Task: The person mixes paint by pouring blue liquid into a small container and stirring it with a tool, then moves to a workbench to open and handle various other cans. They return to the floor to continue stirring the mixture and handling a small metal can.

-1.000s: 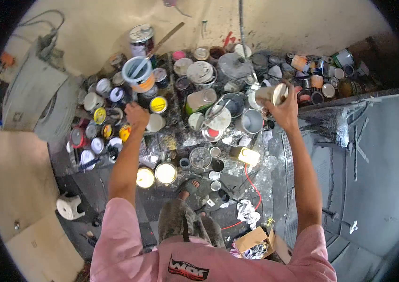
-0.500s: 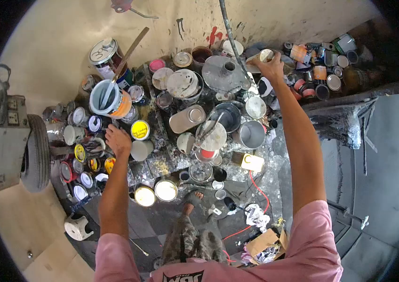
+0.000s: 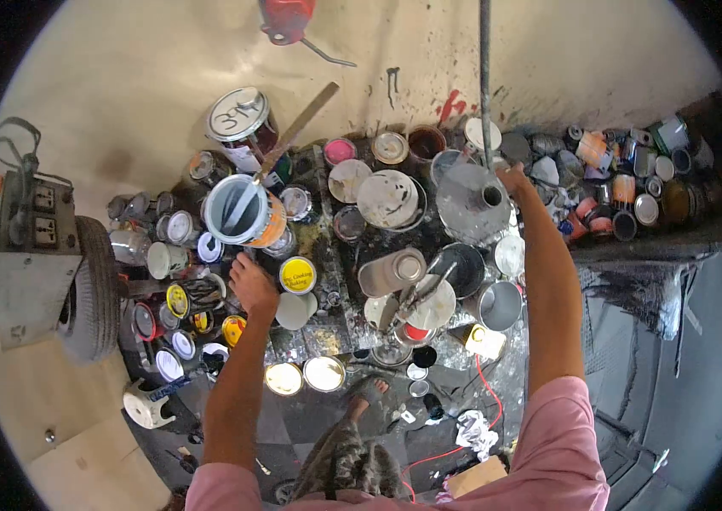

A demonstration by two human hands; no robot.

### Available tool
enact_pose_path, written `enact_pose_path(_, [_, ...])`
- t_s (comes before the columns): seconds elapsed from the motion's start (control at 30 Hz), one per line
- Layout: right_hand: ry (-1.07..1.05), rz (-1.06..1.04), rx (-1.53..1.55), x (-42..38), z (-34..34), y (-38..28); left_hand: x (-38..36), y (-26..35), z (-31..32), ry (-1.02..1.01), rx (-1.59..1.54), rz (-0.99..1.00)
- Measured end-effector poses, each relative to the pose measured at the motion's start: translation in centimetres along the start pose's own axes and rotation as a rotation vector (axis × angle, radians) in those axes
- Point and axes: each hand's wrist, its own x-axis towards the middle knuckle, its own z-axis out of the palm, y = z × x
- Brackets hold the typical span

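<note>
My left hand (image 3: 254,285), fingers bent and slightly apart, rests among the tins just below a pail with an orange label (image 3: 246,211). A long flat stirring stick (image 3: 300,126) leans out of that pail. To the right of this hand is a tin with a yellow lid (image 3: 297,275). My right hand (image 3: 512,180) is stretched far out, at the right edge of a large grey round lid with a spout (image 3: 469,203). Its fingers are curled, the tips partly hidden, and I cannot tell what they hold. A dark round lid (image 3: 514,148) sits just beyond them.
Paint-spattered tins crowd the bench, among them a grey pot (image 3: 499,305) and a pink-topped tin (image 3: 340,152). Used cans (image 3: 623,189) are heaped at the right. A hose (image 3: 486,77) hangs down by the wall. A red cord (image 3: 489,387) crosses the floor.
The view has shifted, so the scene sits lower and further right. My right hand has drawn back toward the large grey lid; the pale-topped can at its fingers no longer shows. My left hand stays by the pail.
</note>
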Motion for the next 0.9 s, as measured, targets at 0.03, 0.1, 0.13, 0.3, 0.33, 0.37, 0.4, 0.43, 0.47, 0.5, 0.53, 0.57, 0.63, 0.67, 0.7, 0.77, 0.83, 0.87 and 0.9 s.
enact_pose_path(0.03, [-0.037,-0.005,-0.035,-0.7,-0.7,-0.7,-0.1,0.0,0.2,0.004,-0.035,-0.013])
enact_pose_path(0.1, [-0.199,-0.073,-0.184,-5.0,-3.4,-4.4,-0.1,-0.2,0.4,0.009,-0.045,-0.021])
enact_pose_path(0.13, [-0.299,-0.139,-0.264,-7.1,-4.8,-6.4,-0.1,-0.2,0.5,0.015,-0.053,-0.015])
enact_pose_path(0.3, [-0.185,0.052,0.128,-11.6,-7.9,-8.2,0.0,0.1,-0.1,-0.016,-0.035,-0.032])
enact_pose_path(0.33, [-0.044,-0.046,0.188,-11.8,-8.8,-7.8,0.1,0.1,0.3,-0.025,-0.04,-0.043])
enact_pose_path(0.37, [0.197,-0.117,0.061,-12.2,-10.2,-7.6,0.1,0.0,1.1,0.002,-0.035,-0.045])
enact_pose_path(0.4, [0.439,-0.192,-0.062,-13.0,-11.7,-8.0,0.2,-0.1,1.5,0.032,-0.028,-0.047])
enact_pose_path(0.43, [0.567,-0.306,0.04,-15.4,-13.1,-9.8,0.0,0.0,1.2,0.063,-0.058,-0.045])
enact_pose_path(0.47, [0.692,-0.419,0.144,-18.5,-14.6,-12.7,-0.1,0.1,0.8,0.054,-0.06,-0.056])
enact_pose_path(0.5, [0.616,-0.546,0.249,-21.7,-15.9,-16.1,-0.2,0.2,0.3,0.047,-0.055,-0.05])
enact_pose_path(0.53, [0.537,-0.669,0.356,-24.7,-16.6,-19.9,-0.2,0.3,0.2,0.04,-0.052,-0.041])
enact_pose_path(0.57, [0.479,-0.755,0.264,-27.2,-16.3,-23.4,0.0,0.2,0.7,0.029,-0.036,-0.052])
enact_pose_path(0.63, [0.17,-0.876,0.026,-31.2,-14.9,-30.0,-0.1,0.2,0.5,0.032,-0.019,-0.048])
enact_pose_path(0.67, [-0.083,-0.9,-0.122,-31.8,-13.9,-32.8,-0.1,0.2,0.4,0.039,0.003,-0.04])
enact_pose_path(0.7, [-0.178,-0.999,-0.338,-30.5,-12.1,-34.1,-0.1,0.2,0.4,0.036,-0.002,-0.044])
enact_pose_path(0.77, [-0.331,-1.085,-0.666,-25.2,-7.3,-35.0,-0.1,0.2,0.6,0.031,-0.031,-0.047])
enact_pose_path(0.83, [-0.413,-0.992,-0.919,-20.3,-2.5,-36.0,-0.1,0.1,0.6,0.023,-0.033,-0.047])
enact_pose_path(0.87, [-0.438,-0.898,-1.061,-18.9,-0.6,-36.3,-0.1,0.1,0.5,0.023,-0.032,-0.043])
enact_pose_path(0.9, [-0.441,-0.903,-1.062,-18.6,0.4,-36.1,-0.1,0.3,0.2,0.012,-0.023,-0.051])
